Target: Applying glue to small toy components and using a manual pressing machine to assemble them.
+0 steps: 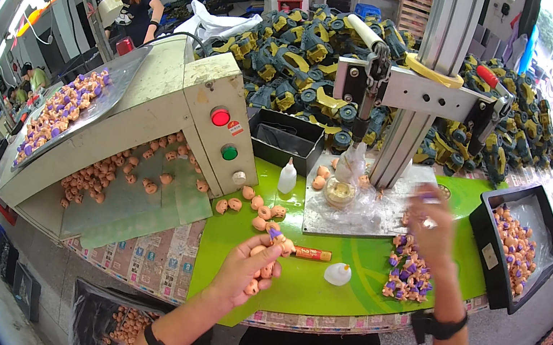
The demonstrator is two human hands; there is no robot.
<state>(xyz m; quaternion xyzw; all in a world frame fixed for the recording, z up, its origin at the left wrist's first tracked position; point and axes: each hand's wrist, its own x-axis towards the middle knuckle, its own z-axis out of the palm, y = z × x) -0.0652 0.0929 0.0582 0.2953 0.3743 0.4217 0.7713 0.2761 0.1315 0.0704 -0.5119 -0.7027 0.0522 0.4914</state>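
— Fingers of the left hand (239, 270): how do they stand?
— Curled nearly closed, pinching a small purple-and-tan figure (274, 232) at the tips, several round tan heads (252, 287) gathered under them. On the right hand (431, 229) they're blurred; I cannot tell how far open, or whether they hold anything.
— What's biggest around them?
— Beyond both hands, a heap of dark and yellow toy parts (294, 66). Beneath them, the green worktop (298, 308).
— Then?
— Left of the left fingers, a cream machine (203, 109); ahead, between the hands, a metal press (399, 138).
— Smaller?
— Right of the right fingers, a black tray (481, 223) of figures; just nearer than those fingers, more figures piled. Between the hands, a white squeeze bottle (337, 275). Just right of the left fingertips, a red-and-yellow tube (314, 254). Just beyond them, loose heads.
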